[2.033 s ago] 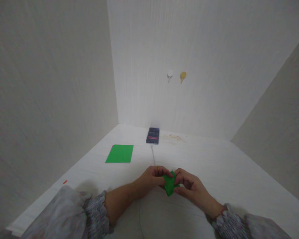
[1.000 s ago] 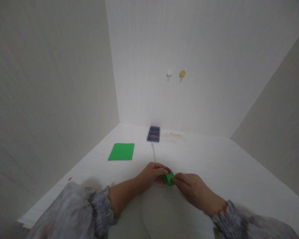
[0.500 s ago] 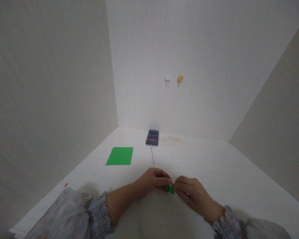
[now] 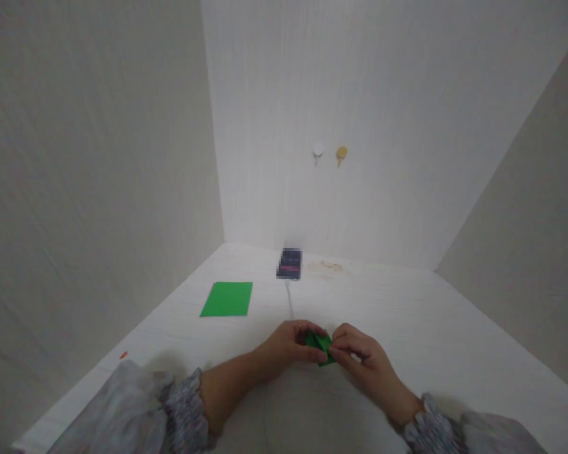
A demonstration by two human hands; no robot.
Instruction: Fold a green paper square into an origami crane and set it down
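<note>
Between my hands is a small folded green paper [image 4: 319, 342], with creased flaps showing. My left hand [image 4: 291, 343] grips it from the left, thumb in front and fingers behind. A ring is on one finger of that hand. The fingertips of my right hand [image 4: 366, 356] pinch the paper's right edge. Farther back to the left, a flat green paper square [image 4: 227, 299] lies on the white table [image 4: 383, 309].
A phone [image 4: 289, 263] leans at the back of the table, its cable [image 4: 290, 299] running toward me. An orange scrap [image 4: 124, 355] lies at the left edge. Two hooks, one white [image 4: 318, 150] and one yellow [image 4: 341, 152], are on the back wall.
The folded paper has turned and shows more of its surface between my hands. My left thumb has moved lower, and my right fingers have shifted slightly on the edge.
</note>
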